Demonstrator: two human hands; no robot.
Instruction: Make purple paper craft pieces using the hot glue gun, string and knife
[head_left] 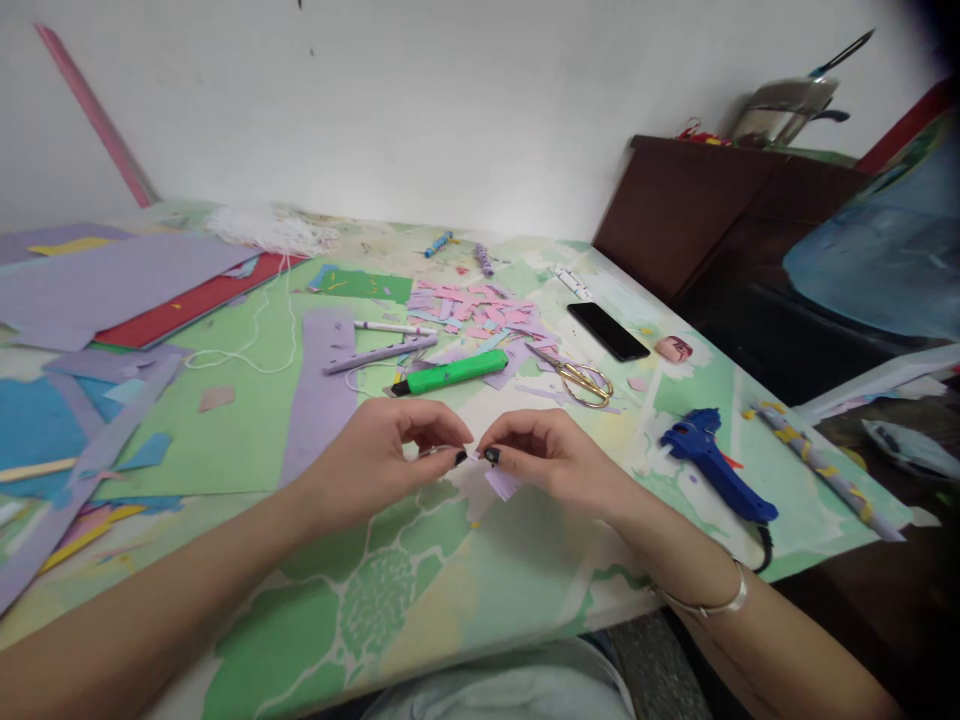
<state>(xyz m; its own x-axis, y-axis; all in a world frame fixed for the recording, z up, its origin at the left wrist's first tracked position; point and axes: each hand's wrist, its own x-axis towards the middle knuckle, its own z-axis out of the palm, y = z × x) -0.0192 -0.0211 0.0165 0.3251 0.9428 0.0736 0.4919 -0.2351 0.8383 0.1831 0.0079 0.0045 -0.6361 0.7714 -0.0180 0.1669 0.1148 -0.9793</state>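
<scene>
As this is fingertip work, the left hand (pixel 382 448) wants a light, steady pinch. Its thumb and index are drawn close together, just left of the small lilac paper piece (pixel 501 486); can't tell whether they clamp anything, fingers hide it. Best guess for good form: wrists low over the floral tablecloth (pixel 457 610), fold or roll in short moves, no hard pull, since thin paper likely creases or tears. Green utility knife (pixel 457 372) lies just beyond the gap between the hands; knuckles should stay off its black end. Paper piece hangs at the right hand's (pixel 559 455) fingertips, below the thumb, on the side facing the left. Right thumb and index look closed on its upper end. Further right and beyond: gold-handled scissors (pixel 585 382), near enough for trimming. Far right, blue glue gun (pixel 712 465), clear of the right forearm; its cord runs close to it, worth minding.
</scene>
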